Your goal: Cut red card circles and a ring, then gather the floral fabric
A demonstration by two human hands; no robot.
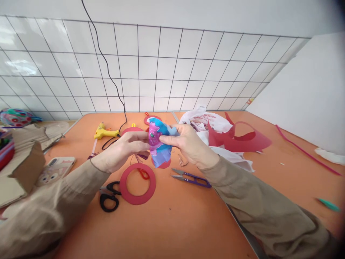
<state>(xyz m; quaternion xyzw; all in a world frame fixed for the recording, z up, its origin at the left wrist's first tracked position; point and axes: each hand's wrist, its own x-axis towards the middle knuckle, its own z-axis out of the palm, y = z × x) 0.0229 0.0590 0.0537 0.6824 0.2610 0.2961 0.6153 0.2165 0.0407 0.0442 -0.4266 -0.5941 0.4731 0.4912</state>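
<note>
Above the middle of the table, a blue and pink flower-like craft piece (154, 133) is raised between my hands. It has layered, crinkled edges, a glossy pink middle and a small green spot. My right hand (190, 144) is closed on its right side, thumb pressed on the front and fingers behind. My left hand (126, 149) pinches its left edge, the fingertips at the pink part. Below my hands lies a flat red ring (124, 189), touching black-handled scissors (109, 205). Purple thread snips (195, 179) rest under my right wrist.
A yellow glue gun (104, 132) with a black cord (108, 66) stands back left. Cut red sheet (231, 144) and a white plastic bag (215, 120) lie back right. A phone (60, 167) and cardboard (29, 165) are at left, a green pointed object (329, 204) at right.
</note>
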